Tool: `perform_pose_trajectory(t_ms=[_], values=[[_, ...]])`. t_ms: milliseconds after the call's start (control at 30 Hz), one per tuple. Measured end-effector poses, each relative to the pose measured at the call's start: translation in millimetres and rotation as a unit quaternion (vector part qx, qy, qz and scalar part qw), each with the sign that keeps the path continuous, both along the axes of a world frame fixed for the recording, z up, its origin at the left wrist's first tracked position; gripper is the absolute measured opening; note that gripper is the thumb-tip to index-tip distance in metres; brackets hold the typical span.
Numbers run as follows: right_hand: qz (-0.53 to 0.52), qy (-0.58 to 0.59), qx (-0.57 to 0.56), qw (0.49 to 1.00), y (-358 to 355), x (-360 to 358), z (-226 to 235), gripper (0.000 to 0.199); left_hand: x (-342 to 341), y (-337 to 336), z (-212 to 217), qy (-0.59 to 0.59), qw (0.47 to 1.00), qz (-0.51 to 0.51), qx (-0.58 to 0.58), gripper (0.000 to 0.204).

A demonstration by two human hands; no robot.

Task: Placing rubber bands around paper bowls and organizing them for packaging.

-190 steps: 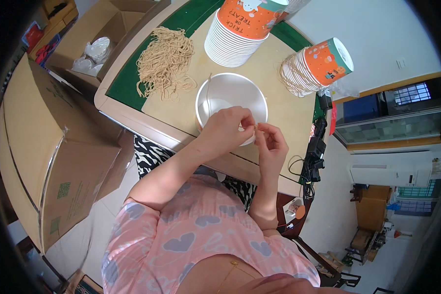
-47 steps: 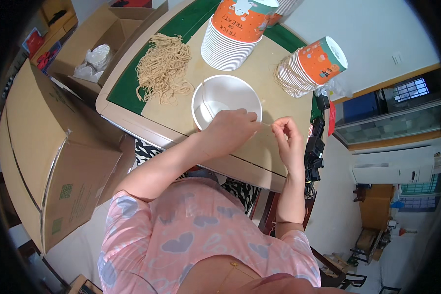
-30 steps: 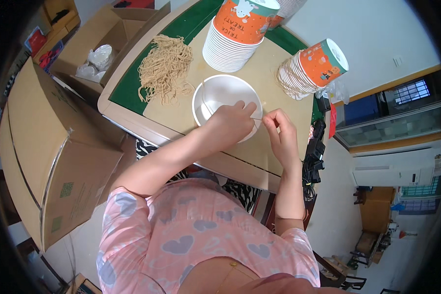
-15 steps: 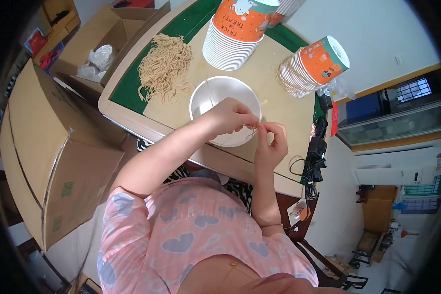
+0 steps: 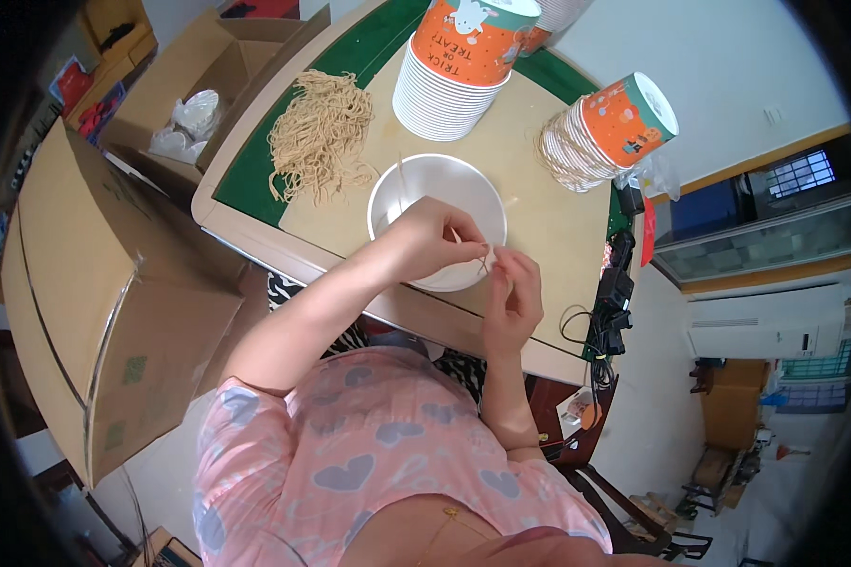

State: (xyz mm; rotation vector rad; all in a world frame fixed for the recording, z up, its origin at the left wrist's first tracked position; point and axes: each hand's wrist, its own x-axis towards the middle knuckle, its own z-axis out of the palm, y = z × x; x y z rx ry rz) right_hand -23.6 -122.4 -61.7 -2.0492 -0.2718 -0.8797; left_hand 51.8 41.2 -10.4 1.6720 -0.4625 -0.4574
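Over the front of a white paper bucket point(image 5: 459, 180) my two hands meet at the fingertips. My left hand point(image 5: 437, 236) pinches a thin tan cord point(image 5: 484, 265), which shows between finger and thumb. Close beside it, my right hand point(image 5: 514, 295) has its fingers closed together at the same cord; the exact grip is partly hidden. Another length of tan cord point(image 5: 401, 174) crosses the bucket's far rim. The bucket's near wall lies mostly behind my hands. To its left rests a loose heap of tan cords point(image 5: 323, 132).
Behind the bucket stands a tall stack of orange and white paper buckets point(image 5: 454, 80). A shorter stack point(image 5: 617, 132), draped with cords, is at the right. Black power adapters point(image 5: 613, 283) with cables line the table's right edge. Cardboard boxes point(image 5: 113, 312) stand left of the table.
Both hands have shifted slightly toward me and to the left, staying close together. My right fingers have come nearer to each other. The bucket and stacks keep their places.
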Motion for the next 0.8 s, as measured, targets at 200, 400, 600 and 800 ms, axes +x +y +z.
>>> perform_pose_trajectory(t_ms=[200,400,600,800], values=[[0.055,0.220,0.301,0.926,30,-7,28,0.023,-19,9,-9,-0.173,0.981,0.090,-0.004,0.011],[0.026,0.243,0.197,0.949,25,3,15,0.017,-24,13,-17,-0.223,0.966,0.131,0.002,0.010],[-0.004,0.196,0.181,0.964,27,12,9,0.007,-24,13,-17,-0.206,0.970,0.126,0.026,0.015],[-0.001,0.203,0.145,0.968,28,12,9,0.006,-23,15,-15,-0.050,0.986,0.153,-0.041,0.021]])
